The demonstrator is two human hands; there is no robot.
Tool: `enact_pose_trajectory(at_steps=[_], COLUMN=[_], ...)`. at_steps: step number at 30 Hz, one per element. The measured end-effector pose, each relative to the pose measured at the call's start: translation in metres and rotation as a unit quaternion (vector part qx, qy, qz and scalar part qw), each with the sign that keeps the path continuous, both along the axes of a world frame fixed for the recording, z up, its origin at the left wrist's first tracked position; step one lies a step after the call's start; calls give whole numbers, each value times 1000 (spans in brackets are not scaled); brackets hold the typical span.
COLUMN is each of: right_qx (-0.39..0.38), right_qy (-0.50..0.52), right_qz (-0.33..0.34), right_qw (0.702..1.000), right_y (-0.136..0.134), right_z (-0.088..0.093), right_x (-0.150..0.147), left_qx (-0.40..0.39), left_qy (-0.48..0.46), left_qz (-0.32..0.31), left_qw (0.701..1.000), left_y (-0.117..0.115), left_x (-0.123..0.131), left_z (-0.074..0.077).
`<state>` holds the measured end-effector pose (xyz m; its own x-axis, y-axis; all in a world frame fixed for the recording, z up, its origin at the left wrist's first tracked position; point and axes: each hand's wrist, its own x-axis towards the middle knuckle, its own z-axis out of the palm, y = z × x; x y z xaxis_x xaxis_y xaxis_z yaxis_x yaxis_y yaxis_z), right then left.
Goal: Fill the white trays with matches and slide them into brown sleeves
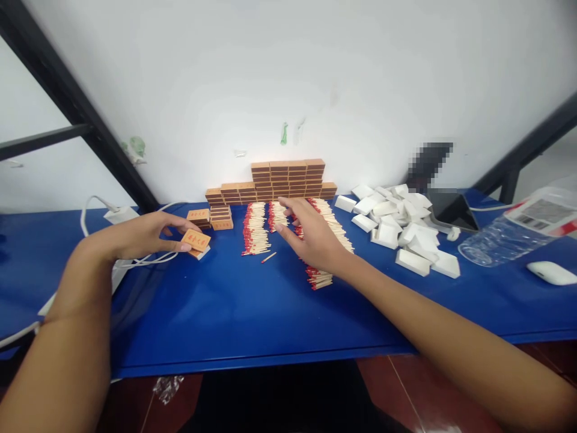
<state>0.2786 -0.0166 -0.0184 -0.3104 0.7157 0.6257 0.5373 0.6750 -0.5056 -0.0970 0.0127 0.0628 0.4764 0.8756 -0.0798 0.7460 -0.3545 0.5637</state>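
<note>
My left hand [169, 233] grips a small orange matchbox sleeve [196, 240] between thumb and fingers, with a bit of white tray showing at its lower edge. Over the rows of red-tipped matches reaches my right hand [311, 234], thumb and fingers apart and nothing visible in them. One row of matches [256, 230] lies to the left of that hand, and a larger pile of matches [331, 225] is partly covered by it. A single match [269, 257] rests on the blue table in front.
Stacked matchboxes [288, 180] line the wall, with a smaller stack [220, 218] near my left hand. White inner trays [401, 219] are heaped at the right, beside a dark phone-like device [452, 209], a clear plastic bottle [500, 239] and a white case [552, 272]. White cables [151, 260] run at the left.
</note>
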Motion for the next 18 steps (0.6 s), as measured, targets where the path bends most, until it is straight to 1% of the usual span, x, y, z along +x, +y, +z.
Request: enact_pose_trajectory(at_steps=[2, 4, 6, 8, 10, 11, 12, 13, 14, 16, 18], right_qx=[6, 12, 24, 36, 38, 37, 32, 14, -21, -93, -141], right_qy=[-8, -16, -26, -55, -116, -157, -199, -239, -278, -325, -338], right_qz=[4, 7, 7, -8, -52, -97, -156, -221, -268, -318, -341], right_qw=[1000, 1000, 999, 998, 991, 982, 967, 946, 922, 886, 866], right_y=[2, 4, 8, 14, 19, 22, 24, 26, 28, 33, 39], right_z=[-2, -4, -3, 5, 20, 28, 38, 46, 53, 61, 60], right_x=[1, 1, 3, 11, 27, 39, 53, 68, 83, 112, 132], left_qx=[2, 27, 59, 94, 124, 132, 138, 144, 152, 163, 166], left_qy=[12, 34, 63, 90, 108, 113, 115, 110, 96, 54, 8], left_qz=[5, 7, -4, -14, -14, -12, -14, -18, -21, -29, -32], left_qw=[1000, 999, 996, 991, 986, 985, 984, 983, 984, 985, 986], left_y=[0, 0, 1, 1, -1, -2, -3, -5, -6, -7, -8], left_x=[1, -2, -5, -6, -1, 3, 8, 13, 19, 32, 46], left_z=[0, -1, -2, -5, -9, -11, -12, -13, -14, -16, -18])
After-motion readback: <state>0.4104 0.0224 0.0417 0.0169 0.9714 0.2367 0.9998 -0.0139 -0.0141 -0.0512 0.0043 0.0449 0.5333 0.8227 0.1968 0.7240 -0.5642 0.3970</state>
